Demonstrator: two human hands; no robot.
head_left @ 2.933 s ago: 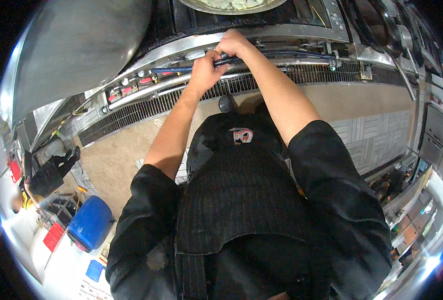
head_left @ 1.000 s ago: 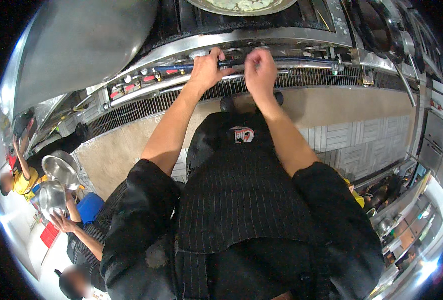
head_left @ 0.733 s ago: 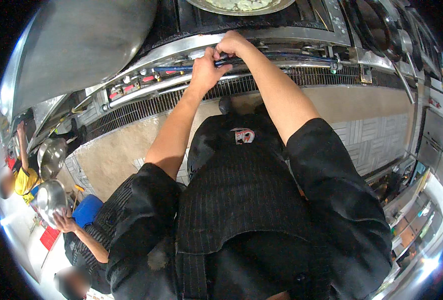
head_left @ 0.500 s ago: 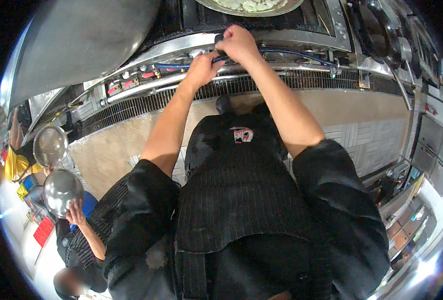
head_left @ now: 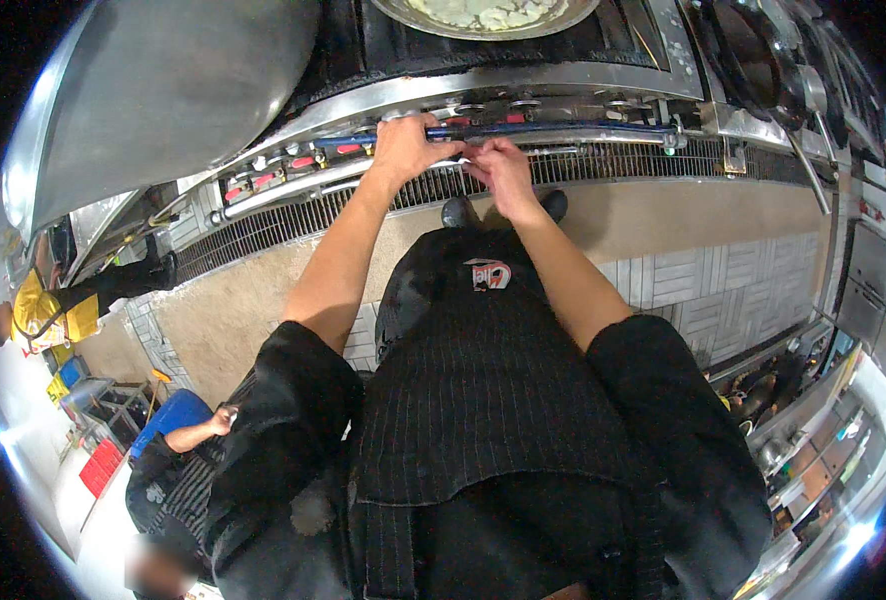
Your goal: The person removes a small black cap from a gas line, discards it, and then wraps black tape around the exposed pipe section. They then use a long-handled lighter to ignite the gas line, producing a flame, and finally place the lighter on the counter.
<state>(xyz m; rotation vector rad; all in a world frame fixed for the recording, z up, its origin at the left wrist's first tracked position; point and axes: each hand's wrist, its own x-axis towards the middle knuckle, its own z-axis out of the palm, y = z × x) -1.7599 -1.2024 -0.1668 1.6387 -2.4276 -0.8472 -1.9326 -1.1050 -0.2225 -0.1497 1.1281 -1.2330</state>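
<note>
Right hand (head_left: 506,178) moved from above blue hose (head_left: 543,127) to below, grip unclear; left hand (head_left: 401,152) clasps blue hose, partly hiding it.

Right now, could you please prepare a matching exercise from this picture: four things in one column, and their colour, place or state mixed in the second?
1. Left hand
2. Pan
3. Tube
4. Crate

A. Red, at lower left
B. Holding pale food
C. Around the tube
D. Blue, along the stove's front

Pairs: 1-C; 2-B; 3-D; 4-A
</note>
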